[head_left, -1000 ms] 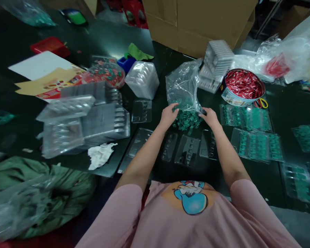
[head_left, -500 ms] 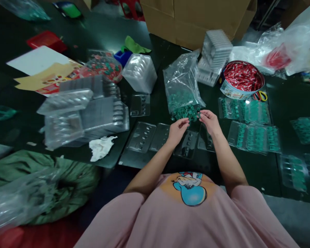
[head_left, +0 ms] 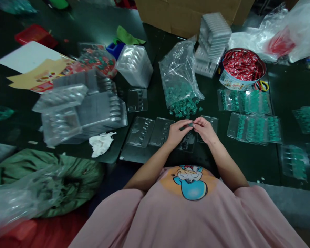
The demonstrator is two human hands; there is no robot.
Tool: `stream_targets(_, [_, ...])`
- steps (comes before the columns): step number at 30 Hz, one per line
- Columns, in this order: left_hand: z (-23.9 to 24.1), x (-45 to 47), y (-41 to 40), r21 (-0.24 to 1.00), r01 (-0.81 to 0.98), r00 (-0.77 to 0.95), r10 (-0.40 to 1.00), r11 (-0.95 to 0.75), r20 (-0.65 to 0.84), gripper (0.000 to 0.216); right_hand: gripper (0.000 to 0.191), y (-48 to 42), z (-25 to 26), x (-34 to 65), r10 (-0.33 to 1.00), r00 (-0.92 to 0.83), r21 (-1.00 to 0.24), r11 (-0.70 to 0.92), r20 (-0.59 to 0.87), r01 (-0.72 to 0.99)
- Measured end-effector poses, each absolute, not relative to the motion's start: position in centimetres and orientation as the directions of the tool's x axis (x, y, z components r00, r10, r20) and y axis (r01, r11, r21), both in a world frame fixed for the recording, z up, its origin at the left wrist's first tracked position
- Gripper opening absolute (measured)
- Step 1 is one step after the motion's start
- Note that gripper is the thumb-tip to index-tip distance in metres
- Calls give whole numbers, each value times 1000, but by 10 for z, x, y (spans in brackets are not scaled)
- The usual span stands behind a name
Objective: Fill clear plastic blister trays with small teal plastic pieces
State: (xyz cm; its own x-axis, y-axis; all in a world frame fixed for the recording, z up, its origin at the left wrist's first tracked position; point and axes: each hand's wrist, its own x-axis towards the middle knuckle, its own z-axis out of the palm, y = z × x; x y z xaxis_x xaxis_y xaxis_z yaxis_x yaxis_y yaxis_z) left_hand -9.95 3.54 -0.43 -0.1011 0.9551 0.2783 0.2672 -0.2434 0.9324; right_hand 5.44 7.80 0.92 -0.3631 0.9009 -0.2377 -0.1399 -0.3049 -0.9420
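Observation:
My left hand (head_left: 179, 131) and my right hand (head_left: 204, 128) meet fingertip to fingertip, both pinched around a small green plastic piece (head_left: 190, 124) that the fingers mostly cover. Just beyond them, a heap of green plastic pieces (head_left: 183, 107) spills from the mouth of a clear plastic bag (head_left: 177, 67). Beneath the hands lies a clear blister tray (head_left: 188, 144), partly hidden. To its left are two more clear blister trays (head_left: 141, 132), and another blister tray (head_left: 211, 120) shows behind my right hand.
Tall stacks of clear trays stand at left (head_left: 95, 112) and back (head_left: 213, 41). Trays filled with green pieces (head_left: 255, 127) lie at right. A round tin (head_left: 241, 81) holds red packets, with scissors (head_left: 261, 85) beside it. A crumpled white tissue (head_left: 101, 144) lies near the front edge.
Both hands have drawn back from the green heap toward my body and come together, fingertips now touching. The view has tilted slightly downward.

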Motion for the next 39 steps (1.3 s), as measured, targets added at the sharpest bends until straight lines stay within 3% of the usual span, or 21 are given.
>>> stream_targets(4, [-9, -101, 17, 972, 199, -136, 979, -122, 151, 28, 20, 66, 6, 59, 910, -397, -990, -139, -124, -8])
stream_targets(8, [-12, -101, -4, 987, 153, -60, 997, -45, 55, 24, 9, 48, 1, 65, 907, -420, -980, 70, -15, 188])
stream_targets(12, [-14, -105, -1, 978, 202, -74, 995, -58, 74, 23, 12, 43, -8, 73, 932, -360, -986, 15, -47, 167])
stream_targets(16, [-15, -118, 23, 929, 362, -143, 980, -77, 137, 23, 15, 54, -12, 88, 973, -221, -980, -25, -69, 197])
stream_targets(20, [-13, -126, 38, 847, 509, 15, 985, -156, 172, 25, 16, 62, -12, 103, 986, -157, -979, -18, -51, 201])
stream_targets(29, [-24, -111, 48, 674, 660, 287, 940, -332, 182, 24, 16, 57, -16, 108, 986, -156, -980, -28, -59, 196])
stream_targets(39, [-39, -114, 64, 611, 698, 365, 919, -374, 146, 21, 16, 70, -18, 111, 986, -166, -961, 31, -15, 276])
